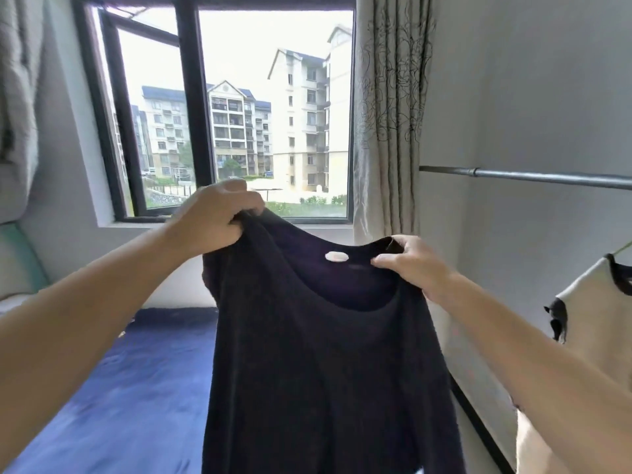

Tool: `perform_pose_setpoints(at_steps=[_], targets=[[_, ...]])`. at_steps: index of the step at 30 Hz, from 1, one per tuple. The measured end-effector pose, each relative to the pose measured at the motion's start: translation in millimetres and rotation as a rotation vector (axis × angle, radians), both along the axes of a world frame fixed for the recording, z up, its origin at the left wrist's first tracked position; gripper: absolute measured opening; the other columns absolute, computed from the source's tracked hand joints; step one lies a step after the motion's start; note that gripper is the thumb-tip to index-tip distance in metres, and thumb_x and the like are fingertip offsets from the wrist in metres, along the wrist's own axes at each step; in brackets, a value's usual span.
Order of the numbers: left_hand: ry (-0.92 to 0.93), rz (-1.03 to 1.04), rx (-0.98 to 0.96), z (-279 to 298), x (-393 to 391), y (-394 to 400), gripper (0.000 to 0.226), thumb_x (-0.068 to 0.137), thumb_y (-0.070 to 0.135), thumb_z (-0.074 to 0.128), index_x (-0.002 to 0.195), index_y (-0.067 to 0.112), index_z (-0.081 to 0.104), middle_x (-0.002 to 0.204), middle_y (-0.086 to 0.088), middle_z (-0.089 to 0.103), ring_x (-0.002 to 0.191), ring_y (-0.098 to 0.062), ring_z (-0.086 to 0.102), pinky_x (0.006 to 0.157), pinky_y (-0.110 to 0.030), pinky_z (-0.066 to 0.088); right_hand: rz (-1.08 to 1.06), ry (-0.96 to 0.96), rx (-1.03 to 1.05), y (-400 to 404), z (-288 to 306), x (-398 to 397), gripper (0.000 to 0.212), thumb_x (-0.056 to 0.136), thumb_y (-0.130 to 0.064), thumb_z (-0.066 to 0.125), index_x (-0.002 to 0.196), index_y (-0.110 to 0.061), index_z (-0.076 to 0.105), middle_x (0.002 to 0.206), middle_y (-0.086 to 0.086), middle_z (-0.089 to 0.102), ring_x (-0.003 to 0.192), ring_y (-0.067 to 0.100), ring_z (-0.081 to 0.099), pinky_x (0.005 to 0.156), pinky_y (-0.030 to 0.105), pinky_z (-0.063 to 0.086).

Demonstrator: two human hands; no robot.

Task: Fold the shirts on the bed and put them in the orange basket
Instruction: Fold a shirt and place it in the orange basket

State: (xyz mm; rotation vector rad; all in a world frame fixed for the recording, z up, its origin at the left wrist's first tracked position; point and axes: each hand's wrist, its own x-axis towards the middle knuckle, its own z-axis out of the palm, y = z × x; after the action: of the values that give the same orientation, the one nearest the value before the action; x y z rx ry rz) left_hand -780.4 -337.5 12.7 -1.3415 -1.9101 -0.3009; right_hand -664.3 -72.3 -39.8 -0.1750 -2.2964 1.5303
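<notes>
Up close, a dark shirt point(318, 354) hangs in the air above the blue bed point(113, 388), held at its shoulders: the left hand point(219, 217) bunches one shoulder in curled fingers, the right hand point(413, 265) pinches the collar's other side. Beyond stands the window point(239, 107).

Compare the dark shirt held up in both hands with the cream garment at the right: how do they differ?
The dark shirt is one colour; the cream garment has black trim. The left hand and right hand hold the dark shirt up, while the cream garment hangs untouched below the metal rail. Neither is folded.
</notes>
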Motion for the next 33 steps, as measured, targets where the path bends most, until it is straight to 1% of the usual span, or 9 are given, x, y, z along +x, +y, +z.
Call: perform_pose_setpoints(at_steps=[3,6,9,13,17,20,25,30,33], targets=[[0.014,0.097,-0.280,3.0,-1.8,-15.9,0.015,0.070,-0.007,0.050,0.069,0.005,0.060,0.066,0.013,0.031,0.058,-0.020,0.046,0.049,-0.021,0.033,-0.138,-0.027,0.438,10.7,18.8,-1.1,0.017,0.078,0.000,0.053,0.070,-0.014,0.052,0.066,-0.003,0.050,0.073,0.018,0.049,0.061,0.024,0.037],[-0.047,0.421,-0.543,0.0,0.5,-23.1,0.010,0.080,0.011,0.053,0.088,0.011,0.060,0.074,0.009,0.042,0.072,-0.017,0.051,0.058,-0.025,0.039,-0.221,-0.218,0.947,14.6,27.4,-0.6,0.014,0.075,0.002,0.047,0.073,-0.011,0.052,0.074,-0.003,0.049,0.083,0.022,0.049,0.059,0.024,0.036],[-0.204,0.500,-0.660,-3.4,3.7,-24.4,0.009,0.083,0.021,0.054,0.092,0.023,0.057,0.088,0.005,0.055,0.080,-0.015,0.053,0.070,-0.027,0.047,-0.315,-0.353,1.165,11.0,22.8,1.1,0.018,0.075,0.002,0.046,0.066,-0.014,0.046,0.073,-0.002,0.048,0.075,0.021,0.049,0.051,0.024,0.032],[-0.600,0.347,-0.510,-18.6,1.8,-32.3,0.019,0.086,0.017,0.061,0.073,0.028,0.052,0.082,0.002,0.061,0.077,-0.017,0.057,0.074,-0.030,0.045,-0.223,-0.316,0.891,17.7,18.0,2.1,0.023,0.070,0.010,0.037,0.057,-0.009,0.037,0.062,0.003,0.041,0.062,0.019,0.038,0.051,0.025,0.026],[-1.172,-0.061,-0.015,-38.0,10.4,-46.5,0.027,0.083,-0.010,0.059,0.068,0.010,0.048,0.053,0.009,0.051,0.052,-0.005,0.047,0.054,-0.014,0.038,-0.080,-0.054,0.307,20.8,20.5,17.3,0.021,0.063,0.009,0.037,0.053,-0.010,0.040,0.051,0.000,0.037,0.053,0.014,0.035,0.049,0.023,0.027],[-1.346,-0.232,0.302,-46.5,19.3,-51.5,0.025,0.089,-0.013,0.048,0.073,0.006,0.044,0.056,0.003,0.055,0.052,-0.003,0.053,0.052,-0.013,0.045,0.031,0.097,-0.017,2.2,27.1,29.0,0.010,0.053,0.001,0.037,0.057,-0.007,0.042,0.044,-0.003,0.040,0.046,0.012,0.038,0.039,0.016,0.030],[-1.060,-0.059,0.392,-47.9,27.5,-52.6,0.019,0.094,0.009,0.049,0.078,0.019,0.047,0.077,-0.007,0.056,0.069,-0.017,0.055,0.060,-0.020,0.048,-0.035,0.158,0.153,-20.9,22.8,37.3,0.022,0.068,-0.005,0.046,0.052,-0.018,0.053,0.047,-0.007,0.047,0.053,0.010,0.044,0.051,0.020,0.034],[-0.512,0.023,0.312,-55.2,45.0,-79.0,0.025,0.079,0.034,0.071,0.068,0.028,0.049,0.067,0.012,0.054,0.059,-0.001,0.047,0.057,-0.004,0.038,-0.105,0.184,0.222,-42.0,13.1,53.3,0.034,0.084,0.009,0.038,0.060,-0.012,0.050,0.054,-0.002,0.048,0.059,0.014,0.043,0.057,0.026,0.032],[-0.300,0.063,0.065,-50.6,60.2,-101.3,0.041,0.062,0.064,0.055,0.086,0.032,0.046,0.067,0.003,0.063,0.056,-0.011,0.055,0.058,-0.021,0.045,-0.125,0.160,0.303,-57.1,16.1,65.7,0.032,0.084,0.008,0.037,0.061,-0.012,0.048,0.057,0.003,0.043,0.056,0.013,0.041,0.056,0.027,0.031]])
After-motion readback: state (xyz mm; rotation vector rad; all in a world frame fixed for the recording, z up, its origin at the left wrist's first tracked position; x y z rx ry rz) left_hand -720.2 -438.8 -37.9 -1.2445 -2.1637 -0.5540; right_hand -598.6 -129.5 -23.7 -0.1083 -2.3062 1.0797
